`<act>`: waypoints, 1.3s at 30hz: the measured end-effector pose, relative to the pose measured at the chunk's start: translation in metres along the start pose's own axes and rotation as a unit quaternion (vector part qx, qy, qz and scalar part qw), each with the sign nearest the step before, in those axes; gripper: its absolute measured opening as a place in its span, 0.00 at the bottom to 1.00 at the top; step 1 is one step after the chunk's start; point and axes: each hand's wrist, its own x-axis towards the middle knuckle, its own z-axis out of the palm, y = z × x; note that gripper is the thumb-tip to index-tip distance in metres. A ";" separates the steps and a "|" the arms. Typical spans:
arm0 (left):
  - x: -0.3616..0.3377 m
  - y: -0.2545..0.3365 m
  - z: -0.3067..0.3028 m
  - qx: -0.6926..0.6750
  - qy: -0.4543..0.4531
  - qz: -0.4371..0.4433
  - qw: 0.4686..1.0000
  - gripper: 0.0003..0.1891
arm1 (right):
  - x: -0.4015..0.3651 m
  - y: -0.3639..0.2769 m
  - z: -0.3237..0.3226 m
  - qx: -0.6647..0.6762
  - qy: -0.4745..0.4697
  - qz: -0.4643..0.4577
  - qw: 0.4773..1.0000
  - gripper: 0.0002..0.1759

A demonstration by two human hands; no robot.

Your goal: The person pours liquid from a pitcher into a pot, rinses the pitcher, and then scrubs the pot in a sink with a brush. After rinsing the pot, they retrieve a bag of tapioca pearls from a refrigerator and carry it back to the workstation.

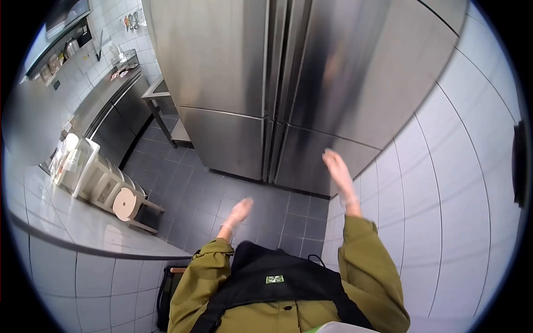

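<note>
My right hand point(337, 171) is raised in front of the lower right door of a tall stainless steel refrigerator point(222, 55). Its fingers are stretched out with nothing in them. My left hand point(239, 212) hangs lower, over the dark floor tiles, its fingertips slightly blurred and nothing visible in its grasp. Something thin and clear, like a glove cuff, shows at each wrist. Both hands overlap the view of the refrigerator and floor without gripping a handle. A black apron point(283, 266) covers my front over olive sleeves.
White tiled wall point(422, 183) rises close on my right. At left, a round-topped stool point(126, 204) stands beside stacked pale bins point(102, 180). Beyond them runs a steel counter point(105, 97), with a small metal table point(161, 91) near the refrigerator. Grey tiled floor point(186, 191) lies ahead.
</note>
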 end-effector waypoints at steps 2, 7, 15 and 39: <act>0.001 0.102 -0.037 -0.018 0.027 0.013 0.999 0.26 | 0.094 -0.039 0.032 0.012 -0.020 -0.079 0.997 0.23; 0.121 0.195 -0.107 -0.018 0.065 0.233 0.970 0.24 | 0.268 -0.066 0.126 -0.057 0.076 -0.135 0.986 0.31; 0.270 0.303 -0.152 -0.068 0.052 0.390 0.917 0.23 | 0.301 -0.055 0.167 -0.160 0.247 -0.090 0.952 0.26; 0.289 0.343 -0.144 -0.053 0.055 0.335 0.939 0.11 | 0.024 -0.095 0.162 -0.245 0.581 0.067 0.773 0.14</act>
